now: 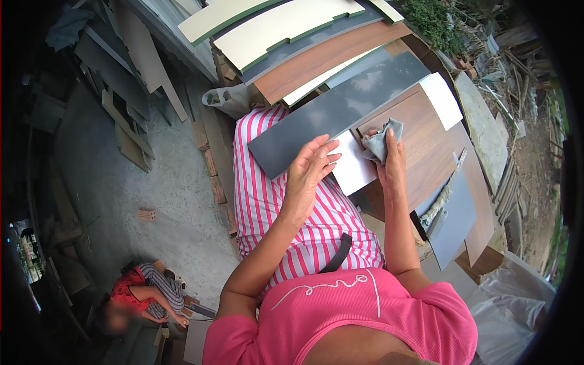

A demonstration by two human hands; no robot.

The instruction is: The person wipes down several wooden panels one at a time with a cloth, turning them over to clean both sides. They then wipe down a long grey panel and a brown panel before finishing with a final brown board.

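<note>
Looks mid-wipe: right hand (392,164) has fingers bunched round a grey cloth (380,141) on the wood-grain board (426,146), left hand (311,167) flat and open, gripping nothing, on the dark grey panel (340,109) across the lap. Next stroke wants that panel held steady, I'd guess

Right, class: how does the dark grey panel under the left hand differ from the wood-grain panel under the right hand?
The dark grey panel is plain and narrow; the wood-grain panel is brown, grained and broader. The left hand lies bare on the grey panel; the right hand holds a cloth on the wood-grain one. Both are flat boards.
</note>
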